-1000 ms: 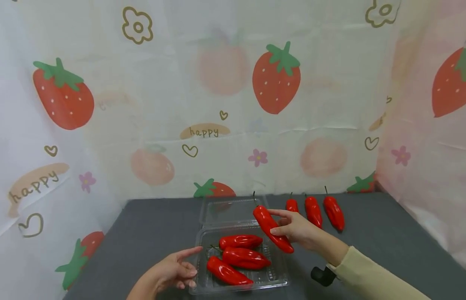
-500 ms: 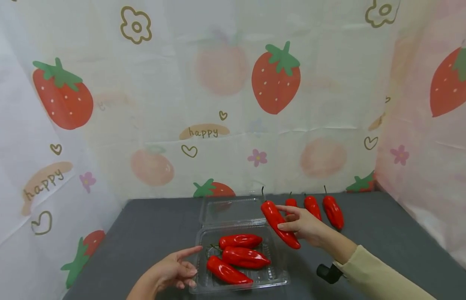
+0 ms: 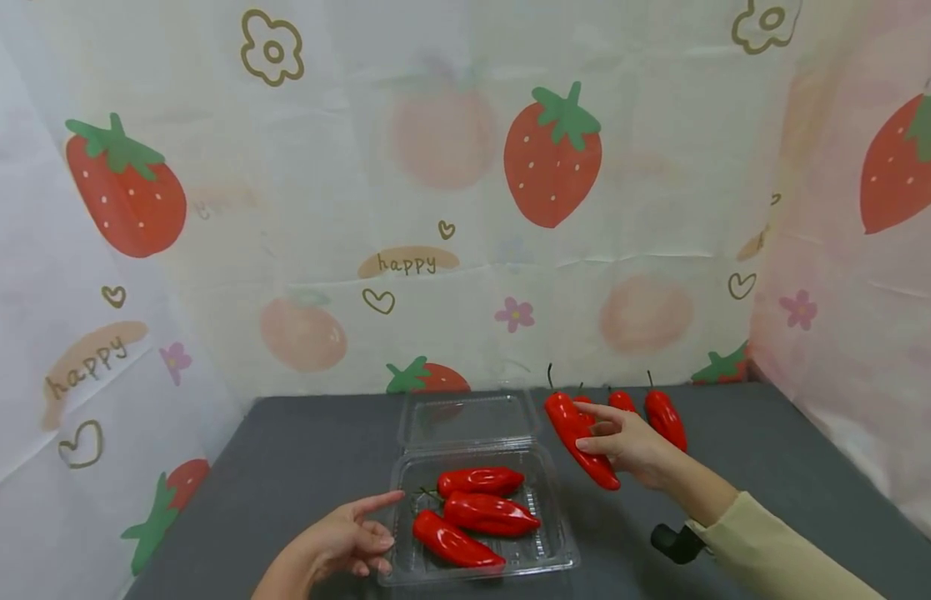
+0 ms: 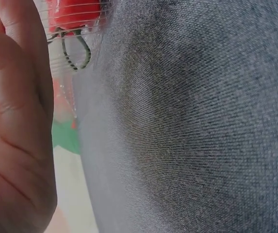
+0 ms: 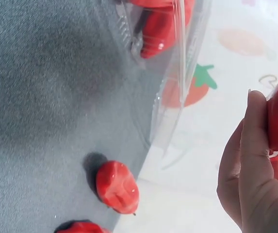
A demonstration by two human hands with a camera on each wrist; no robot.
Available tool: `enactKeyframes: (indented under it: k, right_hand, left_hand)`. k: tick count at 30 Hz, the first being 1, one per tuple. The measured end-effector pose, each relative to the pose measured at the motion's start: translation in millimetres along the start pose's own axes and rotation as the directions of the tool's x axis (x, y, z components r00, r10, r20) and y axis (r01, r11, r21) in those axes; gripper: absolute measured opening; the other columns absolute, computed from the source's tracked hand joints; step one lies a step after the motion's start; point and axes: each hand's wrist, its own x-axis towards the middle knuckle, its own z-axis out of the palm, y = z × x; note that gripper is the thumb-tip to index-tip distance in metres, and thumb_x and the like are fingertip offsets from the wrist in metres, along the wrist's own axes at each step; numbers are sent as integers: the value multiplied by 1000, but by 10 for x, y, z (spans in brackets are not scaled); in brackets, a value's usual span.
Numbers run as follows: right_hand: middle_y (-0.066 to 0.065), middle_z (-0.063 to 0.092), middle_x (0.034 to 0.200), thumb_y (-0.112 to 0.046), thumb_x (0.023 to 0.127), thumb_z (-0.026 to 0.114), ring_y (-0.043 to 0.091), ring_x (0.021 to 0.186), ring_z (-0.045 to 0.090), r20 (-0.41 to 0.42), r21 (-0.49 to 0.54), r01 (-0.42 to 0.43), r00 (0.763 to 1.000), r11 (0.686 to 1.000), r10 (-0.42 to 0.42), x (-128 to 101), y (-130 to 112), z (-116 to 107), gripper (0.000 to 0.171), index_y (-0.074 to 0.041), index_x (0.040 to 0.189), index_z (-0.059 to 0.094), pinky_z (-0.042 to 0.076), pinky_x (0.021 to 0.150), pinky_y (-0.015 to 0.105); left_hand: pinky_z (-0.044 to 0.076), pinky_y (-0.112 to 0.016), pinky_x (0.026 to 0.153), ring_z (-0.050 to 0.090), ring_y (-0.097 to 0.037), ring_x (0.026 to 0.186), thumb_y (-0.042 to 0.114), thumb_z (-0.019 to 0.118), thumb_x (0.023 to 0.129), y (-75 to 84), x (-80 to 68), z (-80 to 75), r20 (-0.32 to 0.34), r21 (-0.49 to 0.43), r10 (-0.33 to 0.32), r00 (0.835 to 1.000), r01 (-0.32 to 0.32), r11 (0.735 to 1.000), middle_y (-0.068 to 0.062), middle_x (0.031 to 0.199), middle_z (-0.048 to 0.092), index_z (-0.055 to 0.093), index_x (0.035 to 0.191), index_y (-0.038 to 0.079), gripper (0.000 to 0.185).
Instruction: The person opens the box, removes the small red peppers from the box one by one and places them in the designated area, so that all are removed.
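Three peppers [image 3: 476,517] sit in the clear tray [image 3: 555,533]; right hand [image 3: 626,446] pinches a fourth pepper [image 3: 581,437] lightly. Left hand [image 3: 345,542] rests relaxed against the tray rim. That glossy skin could slip from such a loose pinch, I reckon.

Strawberry-print backdrop cloth [image 3: 465,208], grey tabletop [image 3: 307,467]

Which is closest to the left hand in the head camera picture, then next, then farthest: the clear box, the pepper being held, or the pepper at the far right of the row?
1. The clear box: right beside the left hand, fingertips at its left rim.
2. The held pepper: in the right hand, beyond the box's right side.
3. The far-right pepper: lying at the back right of the table.
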Motion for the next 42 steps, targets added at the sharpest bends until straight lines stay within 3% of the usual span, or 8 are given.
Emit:
enactKeyframes:
  k: [22,42]
  right_hand:
    - [35,34,139,-11,94,63,39,113,48,7,35,13,1000,999,-13,-98,63,-362,74,1,153,21,54,82,43]
    - [37,29,143,-15,96,63,34,108,53,-68,30,6,998,1000,-4,-145,77,-585,73,0,153,20,53,84,44]
  left_hand:
    - [45,-14,48,67,-10,62,-4,59,92,-44,-22,31,-6,3,20,1000,-20,1000,-2,79,64,21,154,1,72]
    - [45,-14,49,68,-9,64,-3,58,93,-32,-38,32,20,4,12,1000,-12,1000,-1,79,65,20,153,0,71]
